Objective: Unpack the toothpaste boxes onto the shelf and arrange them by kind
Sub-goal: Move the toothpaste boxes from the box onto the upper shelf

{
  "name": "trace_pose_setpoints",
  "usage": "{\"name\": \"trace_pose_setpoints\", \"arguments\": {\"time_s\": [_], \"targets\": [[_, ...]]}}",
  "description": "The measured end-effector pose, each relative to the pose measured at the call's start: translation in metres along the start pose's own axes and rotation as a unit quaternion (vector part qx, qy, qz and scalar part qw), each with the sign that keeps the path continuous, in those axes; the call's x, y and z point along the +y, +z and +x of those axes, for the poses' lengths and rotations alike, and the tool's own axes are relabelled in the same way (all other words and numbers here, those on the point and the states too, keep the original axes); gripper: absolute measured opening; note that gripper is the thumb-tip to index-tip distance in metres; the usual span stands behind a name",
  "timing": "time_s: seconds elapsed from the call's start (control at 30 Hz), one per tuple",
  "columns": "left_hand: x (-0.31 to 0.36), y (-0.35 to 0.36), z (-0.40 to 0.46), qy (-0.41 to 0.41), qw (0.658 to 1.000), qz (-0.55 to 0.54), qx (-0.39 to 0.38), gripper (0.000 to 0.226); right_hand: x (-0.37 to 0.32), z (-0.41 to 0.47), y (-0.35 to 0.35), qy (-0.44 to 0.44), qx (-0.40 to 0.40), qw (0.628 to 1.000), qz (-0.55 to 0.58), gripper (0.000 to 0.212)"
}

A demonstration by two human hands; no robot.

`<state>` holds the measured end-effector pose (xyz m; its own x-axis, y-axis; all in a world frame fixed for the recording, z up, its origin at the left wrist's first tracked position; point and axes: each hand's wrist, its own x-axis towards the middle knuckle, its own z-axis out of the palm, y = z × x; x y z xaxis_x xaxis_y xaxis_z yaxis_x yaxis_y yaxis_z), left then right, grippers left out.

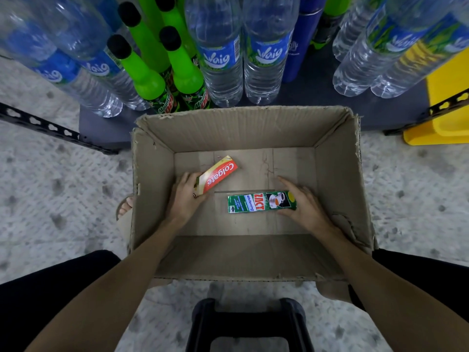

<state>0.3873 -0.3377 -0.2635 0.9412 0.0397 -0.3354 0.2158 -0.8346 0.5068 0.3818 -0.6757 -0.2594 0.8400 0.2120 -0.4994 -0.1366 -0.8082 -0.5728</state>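
Inside the cardboard box [337, 174], near its front wall: left hand [184, 199] gripping a red Colgate box [218, 177], tilted toward the left wall; right hand [304, 203] with fingers curled round the end of a green Zact box [261, 201], flat on the floor. Beyond the far wall, water bottles [223, 59] and green bottles [149, 72] on a shelf [101, 128].

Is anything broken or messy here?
Yes. The cardboard box is ragged: its near right corner is torn and crumpled, and the top rim is frayed. Inside, the Colgate box lies slanted in the left hand, while the green Zact box lies straight under the right hand.
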Motion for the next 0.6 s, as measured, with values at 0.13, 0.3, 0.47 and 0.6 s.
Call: {"name": "trace_pose_setpoints", "arguments": {"time_s": [0.13, 0.3, 0.47, 0.6], "targets": [[0.004, -0.005, -0.002, 0.019, 0.999, -0.013, 0.030, 0.054, -0.008, -0.008, -0.008, -0.022, 0.016, 0.997, 0.067, 0.103], [0.022, -0.033, -0.008, 0.065, 0.997, 0.007, 0.048, 0.052, -0.027, -0.022, -0.035, -0.062, 0.043, 0.995, 0.073, 0.102], [0.062, -0.096, -0.019, 0.111, 0.987, 0.048, 0.108, 0.054, -0.050, -0.045, -0.088, -0.113, 0.108, 0.986, 0.062, 0.095], [0.101, -0.159, -0.030, 0.164, 0.975, 0.036, 0.145, 0.061, -0.075, -0.073, -0.143, -0.148, 0.153, 0.973, 0.091, 0.099]]}}
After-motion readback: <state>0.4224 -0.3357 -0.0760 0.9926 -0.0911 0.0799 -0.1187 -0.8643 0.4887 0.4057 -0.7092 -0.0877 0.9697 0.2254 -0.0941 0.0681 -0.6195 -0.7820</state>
